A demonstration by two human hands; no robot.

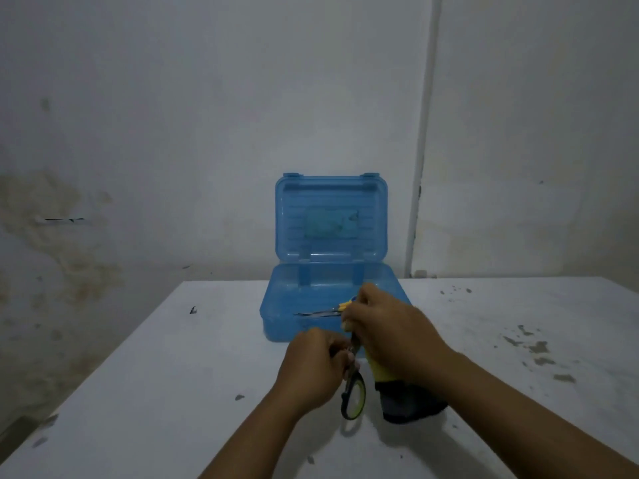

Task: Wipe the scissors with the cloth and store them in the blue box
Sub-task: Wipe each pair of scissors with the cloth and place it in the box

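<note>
Before the open translucent blue box (pixel 276 316), left hand (pixel 313 366) pinches green-looped scissors (pixel 353 395); right hand (pixel 390 331) grips yellow-grey cloth (pixel 397 395).

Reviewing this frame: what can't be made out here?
All in the head view:
- Blades of the held scissors: hidden by the right hand and cloth.
- Left hand fingers: curled under, grip unclear.
- Second scissors in the blue box: handles behind the right hand.
- Label in the lid: blurred.
</note>
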